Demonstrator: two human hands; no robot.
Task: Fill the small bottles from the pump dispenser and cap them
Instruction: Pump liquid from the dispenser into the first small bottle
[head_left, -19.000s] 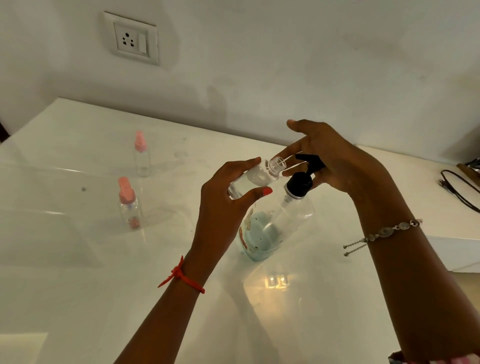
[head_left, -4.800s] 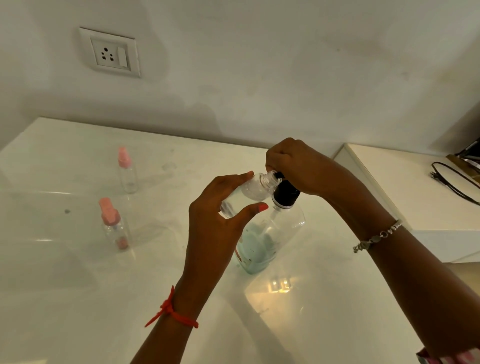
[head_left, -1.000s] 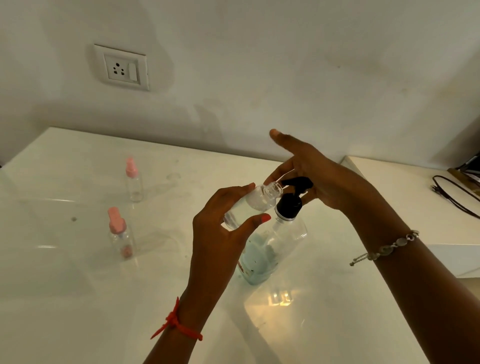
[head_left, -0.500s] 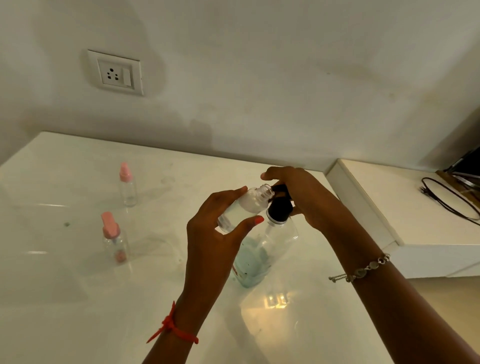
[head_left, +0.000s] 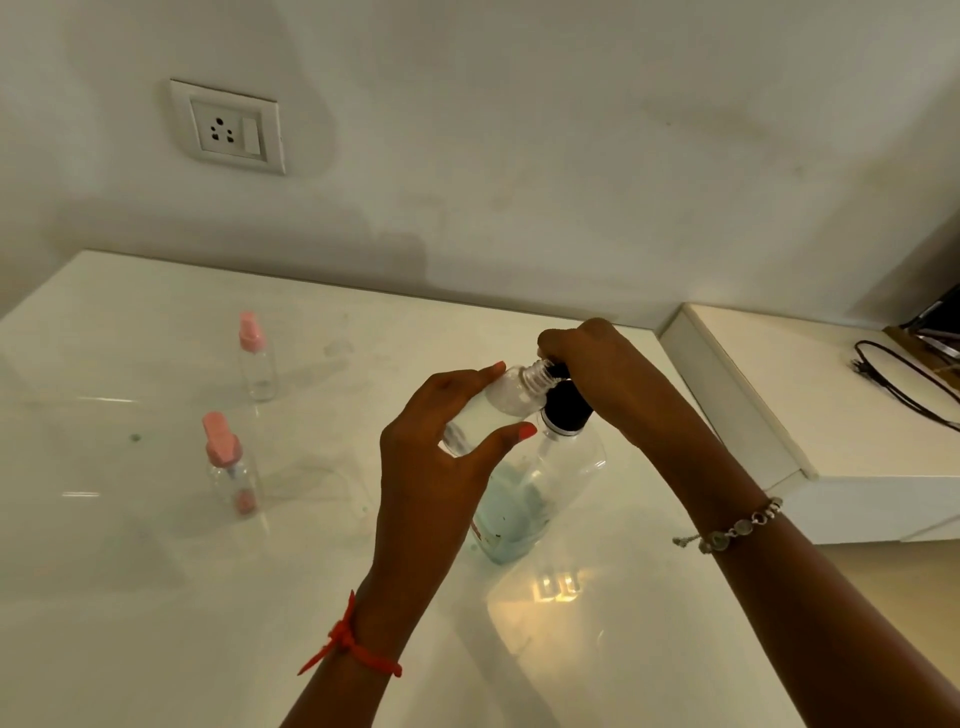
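Left fingers (head_left: 467, 376): curled round the small open bottle (head_left: 498, 405). The thumb is on its near side and the other fingers on its far side. They hold it tilted in the air, with its threaded mouth up against the spout.
Left hand (head_left: 431, 467): raised above the counter (head_left: 156, 597), with a red thread (head_left: 358, 649) on the wrist.
Right fingers (head_left: 566, 345): folded down over the black pump head (head_left: 569, 408), hiding its top and spout.
Right hand (head_left: 608, 374): on top of the pump dispenser (head_left: 535, 488), with a beaded bracelet (head_left: 737, 530) on the wrist.
Change: a second ago the right fingers were spread and lifted, and the pump head stood up in plain sight. Now they are bent over it and the head sits lower. The left grip on the small open bottle is the same.
Pump dispenser: clear, with pale blue liquid low inside. It stands toward the right edge of the counter, partly behind the left hand.
Capped bottles: two have pink tops and stand upright in the left half of the counter. The far capped bottle (head_left: 255, 358) is nearer the back edge and the near capped bottle (head_left: 231, 467) is in front of it. Both are where they stood before.
Surroundings: a wall socket (head_left: 228, 127) is above the back edge. A white ledge (head_left: 831, 415) beyond the right edge has a black cable (head_left: 904, 384) on it.
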